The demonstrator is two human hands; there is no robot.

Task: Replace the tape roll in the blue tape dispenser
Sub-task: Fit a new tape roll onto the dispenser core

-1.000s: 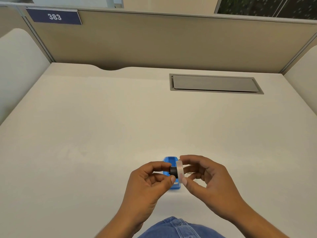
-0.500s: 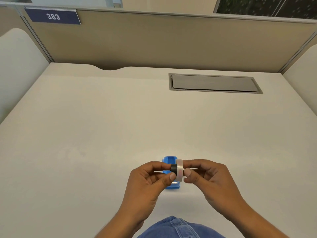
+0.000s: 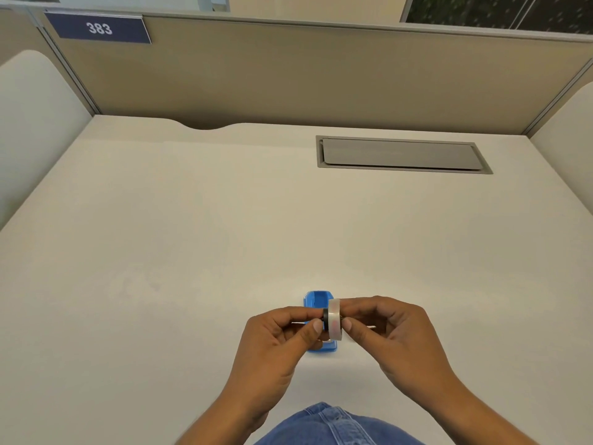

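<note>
The blue tape dispenser (image 3: pixel 317 300) lies on the white desk (image 3: pixel 192 236) close to the near edge, partly hidden behind my fingers. Just above it I hold a clear tape roll (image 3: pixel 334 319) upright, edge toward me. A black hub (image 3: pixel 325 320) sticks out of the roll's left side. My left hand (image 3: pixel 276 345) pinches the black hub between thumb and forefinger. My right hand (image 3: pixel 394 338) grips the roll from the right side with thumb and fingertips.
A grey cable hatch (image 3: pixel 401 154) is set flush in the desk at the back right. Beige partition walls (image 3: pixel 288 75) close off the back and both sides, with a blue sign "383" (image 3: pixel 99 28) at top left. My jeans-clad knee (image 3: pixel 327 425) shows at the bottom.
The black hub has gone further into the clear roll as my two hands pressed closer together. The dispenser has stayed in place on the desk.
</note>
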